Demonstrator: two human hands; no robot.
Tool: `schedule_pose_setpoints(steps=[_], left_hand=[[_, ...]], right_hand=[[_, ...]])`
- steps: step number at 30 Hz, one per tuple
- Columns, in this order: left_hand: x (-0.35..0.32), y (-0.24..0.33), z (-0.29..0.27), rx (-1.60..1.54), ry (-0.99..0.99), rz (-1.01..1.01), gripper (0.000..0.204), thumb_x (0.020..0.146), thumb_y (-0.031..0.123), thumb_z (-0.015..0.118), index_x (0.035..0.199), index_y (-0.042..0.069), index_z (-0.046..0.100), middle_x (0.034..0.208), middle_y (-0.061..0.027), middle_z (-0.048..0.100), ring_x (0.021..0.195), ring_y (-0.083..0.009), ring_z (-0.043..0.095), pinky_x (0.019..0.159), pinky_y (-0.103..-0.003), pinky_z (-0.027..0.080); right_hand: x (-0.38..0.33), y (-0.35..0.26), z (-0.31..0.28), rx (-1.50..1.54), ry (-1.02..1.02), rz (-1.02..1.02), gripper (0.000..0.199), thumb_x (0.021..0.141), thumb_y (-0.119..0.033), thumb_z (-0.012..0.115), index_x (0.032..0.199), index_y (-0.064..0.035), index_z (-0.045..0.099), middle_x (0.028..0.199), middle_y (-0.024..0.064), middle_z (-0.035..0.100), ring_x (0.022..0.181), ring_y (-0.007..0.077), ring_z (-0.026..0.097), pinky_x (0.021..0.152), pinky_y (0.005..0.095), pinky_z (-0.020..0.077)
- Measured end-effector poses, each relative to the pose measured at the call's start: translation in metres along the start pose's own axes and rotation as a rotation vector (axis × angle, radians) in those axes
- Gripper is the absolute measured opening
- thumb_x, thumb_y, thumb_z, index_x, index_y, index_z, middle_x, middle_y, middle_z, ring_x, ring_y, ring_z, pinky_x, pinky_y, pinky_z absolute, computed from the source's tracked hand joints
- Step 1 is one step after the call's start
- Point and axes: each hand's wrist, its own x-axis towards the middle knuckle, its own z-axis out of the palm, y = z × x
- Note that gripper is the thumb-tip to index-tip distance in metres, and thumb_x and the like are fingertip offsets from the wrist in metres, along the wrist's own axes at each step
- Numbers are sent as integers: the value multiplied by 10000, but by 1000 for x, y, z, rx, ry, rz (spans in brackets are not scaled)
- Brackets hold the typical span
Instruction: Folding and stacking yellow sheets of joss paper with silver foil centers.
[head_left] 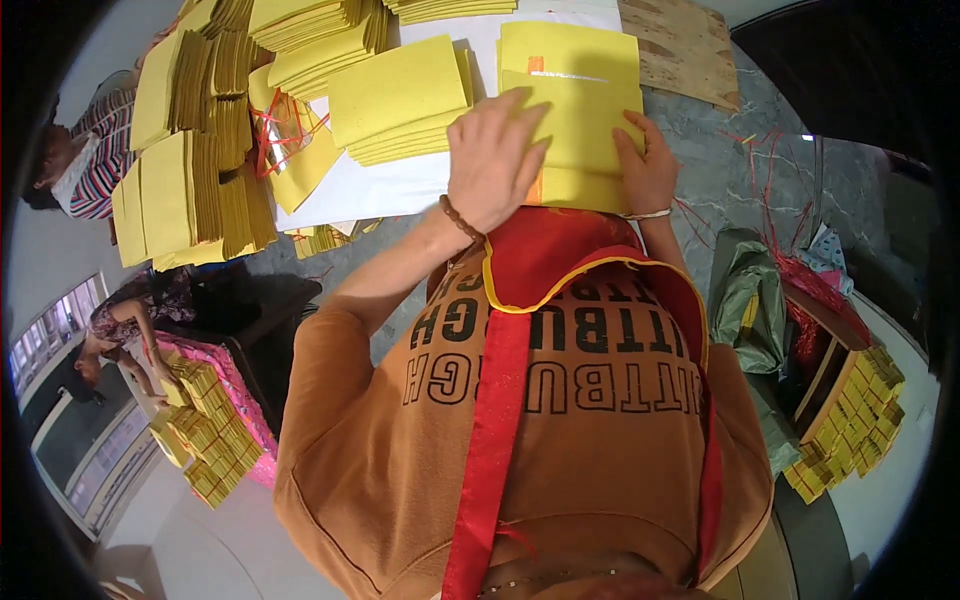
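Orange shirt (560, 420) below two hands pressing one yellow sheet (580, 110).

Paper sheet (575, 120) under the hands was bright yellow with a small orange mark. Stacks (395, 95) beside it: same yellow. Underlay sheet (390, 185) white. Shirt (420, 440) orange-brown, apron (500, 400) red with yellow trim. Tabletop (730, 170) grey marbled.
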Motion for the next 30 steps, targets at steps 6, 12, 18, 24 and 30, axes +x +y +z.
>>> schedule_pose_setpoints(steps=[6,12,18,24,30], left_hand=[[-5,5,28,-81,-297,162,568,818,418,547,1304,157,410,1358,-105,365,1260,-300,309,1018,-463,248],[-15,-2,42,63,-377,194,635,807,532,493,1327,183,381,1381,-100,341,1275,-295,291,1030,-464,230],[-12,-3,44,56,-396,210,601,839,486,473,1347,188,352,1392,-100,323,1280,-289,283,1039,-459,210],[-14,-4,47,67,-347,197,557,830,377,544,1332,199,379,1381,-85,343,1254,-270,317,1013,-453,243],[-7,-2,42,150,-292,395,505,803,211,542,1267,37,440,1231,-194,470,1040,-288,484,848,-367,402]], right_hand=[[-3,-8,-1,-12,-16,83,284,785,-257,625,1048,-150,609,904,131,646,843,321,607,733,389,466],[-23,-24,1,-506,155,-268,358,743,-266,672,1075,-152,603,1036,114,572,914,292,536,857,390,409],[-26,18,2,286,-93,-1,386,757,-128,675,1122,-54,572,1117,111,544,998,214,522,885,314,397],[-33,38,1,726,-96,237,295,854,-60,560,1146,-14,555,1117,51,561,964,109,521,841,241,415],[-32,36,-1,782,-118,253,262,870,-60,538,1127,-14,561,1065,39,575,954,102,525,834,229,415]])
